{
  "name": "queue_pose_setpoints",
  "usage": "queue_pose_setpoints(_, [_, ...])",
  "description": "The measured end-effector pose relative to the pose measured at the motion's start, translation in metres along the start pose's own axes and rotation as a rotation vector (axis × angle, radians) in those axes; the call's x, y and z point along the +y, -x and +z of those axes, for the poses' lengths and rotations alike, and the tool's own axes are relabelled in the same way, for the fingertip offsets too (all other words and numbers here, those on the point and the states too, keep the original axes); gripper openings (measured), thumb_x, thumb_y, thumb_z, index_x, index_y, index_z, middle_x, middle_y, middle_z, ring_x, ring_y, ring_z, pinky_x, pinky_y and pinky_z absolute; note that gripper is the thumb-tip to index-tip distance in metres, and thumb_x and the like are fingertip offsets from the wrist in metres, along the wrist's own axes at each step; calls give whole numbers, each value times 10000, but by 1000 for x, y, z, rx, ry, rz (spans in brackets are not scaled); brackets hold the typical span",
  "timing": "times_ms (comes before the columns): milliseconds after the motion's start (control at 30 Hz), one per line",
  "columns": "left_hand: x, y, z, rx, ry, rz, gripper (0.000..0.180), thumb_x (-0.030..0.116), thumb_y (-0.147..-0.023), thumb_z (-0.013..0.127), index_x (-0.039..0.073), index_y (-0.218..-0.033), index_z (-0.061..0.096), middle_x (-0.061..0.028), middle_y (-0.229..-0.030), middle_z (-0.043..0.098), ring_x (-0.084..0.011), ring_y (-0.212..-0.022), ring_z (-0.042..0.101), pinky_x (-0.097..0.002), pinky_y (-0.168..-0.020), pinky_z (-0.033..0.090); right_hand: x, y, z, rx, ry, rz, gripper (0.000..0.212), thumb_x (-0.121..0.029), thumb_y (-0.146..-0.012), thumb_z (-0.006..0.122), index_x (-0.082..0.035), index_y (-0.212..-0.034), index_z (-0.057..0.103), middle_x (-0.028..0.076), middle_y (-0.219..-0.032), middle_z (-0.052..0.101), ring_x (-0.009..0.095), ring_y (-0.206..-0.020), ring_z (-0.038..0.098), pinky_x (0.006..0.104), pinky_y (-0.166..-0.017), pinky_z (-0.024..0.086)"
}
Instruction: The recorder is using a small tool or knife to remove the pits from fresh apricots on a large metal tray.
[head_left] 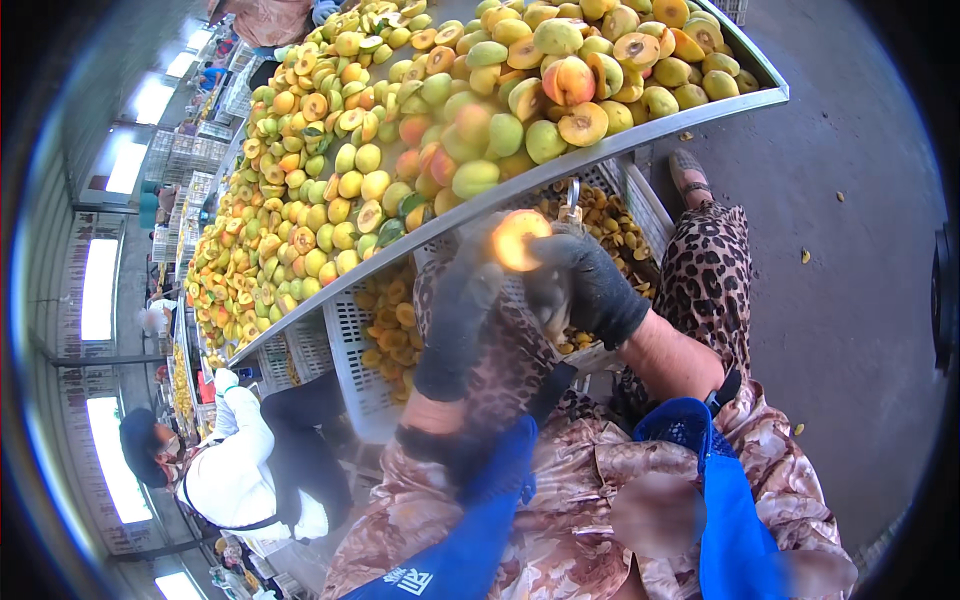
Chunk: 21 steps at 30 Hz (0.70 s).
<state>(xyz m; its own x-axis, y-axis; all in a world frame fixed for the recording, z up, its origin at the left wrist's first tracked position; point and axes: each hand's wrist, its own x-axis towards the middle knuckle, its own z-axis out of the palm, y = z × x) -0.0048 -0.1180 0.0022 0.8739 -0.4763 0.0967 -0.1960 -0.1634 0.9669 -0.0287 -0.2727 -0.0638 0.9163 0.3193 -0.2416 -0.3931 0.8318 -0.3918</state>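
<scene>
Both my hands wear dark grey gloves and meet below the tilted edge of a fruit-covered table. A cut piece of apricot-like fruit (517, 240), orange and brightly lit, is between them. My right hand (588, 283) is closed, its thumb and fingers pinching the fruit's right edge. A small metal loop (573, 195) stands up just above that hand; whether the hand grips it is unclear. My left hand (460, 310) is beside the fruit's left edge, smeared by motion, so its fingers cannot be made out.
A metal-rimmed table (690, 119) slopes across ahead, heaped with whole and halved yellow-green fruit (340, 190). Below it, a white crate (362, 385) and another crate (648, 205) hold cut halves. A person in white (240, 465) works at the left.
</scene>
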Motion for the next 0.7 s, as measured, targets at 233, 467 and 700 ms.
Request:
queue_pose_setpoints(233, [0, -1, 31, 312, 414, -138, 418, 285, -1029, 484, -50, -1273, 538, -140, -1189, 619, -190, -1072, 599, -310, -940, 485, 18, 5, 5, 110, 576, -175, 107, -113, -833, 693, -38, -909, 680, 62, -808, 685, 219, -713, 666, 349, -646, 526])
queue_pose_setpoints(467, [-3, -3, 32, 223, 653, -132, 444, 277, -1081, 353, -61, -1325, 507, -166, -1279, 583, -227, -1142, 586, -339, -1002, 469, 23, -6, -10, 123, 1103, -501, 227, -257, -853, 701, -31, -875, 695, 176, -747, 660, 271, -675, 652, 371, -616, 507])
queue_pose_setpoints(700, [4, -1, 25, 242, -15, 114, 407, 225, -1086, 323, -67, -1268, 541, -165, -1247, 595, -212, -1127, 578, -345, -1010, 460, 23, 0, 4, 162, 1054, -589, 274, -281, -883, 700, -8, -867, 687, 159, -695, 655, 199, -613, 638, 353, -603, 506])
